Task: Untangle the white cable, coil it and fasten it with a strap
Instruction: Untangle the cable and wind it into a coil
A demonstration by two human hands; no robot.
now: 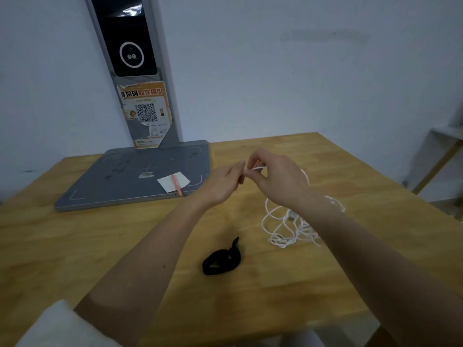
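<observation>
1. Both hands are raised above the wooden table (pixel 325 156), meeting near the middle of the view.
2. The right hand (pixel 278 179) pinches one end of the white cable (pixel 288 226) between thumb and fingers; a short white stretch shows at the fingertips, near the left hand's fingertips.
3. The left hand (pixel 223 184) has its fingers curled toward the same spot. Whether they actually grip the cable end cannot be told, since the contact point is small and partly covered by the right hand.
4. From the right hand the cable runs down behind the wrist and forearm, which hide part of its path. The rest lies as a loose tangle of loops on the table, just beside and partly under the right forearm. Motion blur softens the strands on the far side of that arm.
5. The black strap (pixel 221 261) lies on the table nearer the viewer, between the two forearms, folded into a rough loop and apart from the cable.
6. A grey flat base (pixel 130 176) with an upright post (pixel 140 71) stands at the table's far left; the post's top is cut off by the frame. A white paper slip (pixel 172 182) and a pink pen (pixel 177 184) rest on the base.
7. A white sleeve (pixel 62 326) is cut off at the lower left corner.
</observation>
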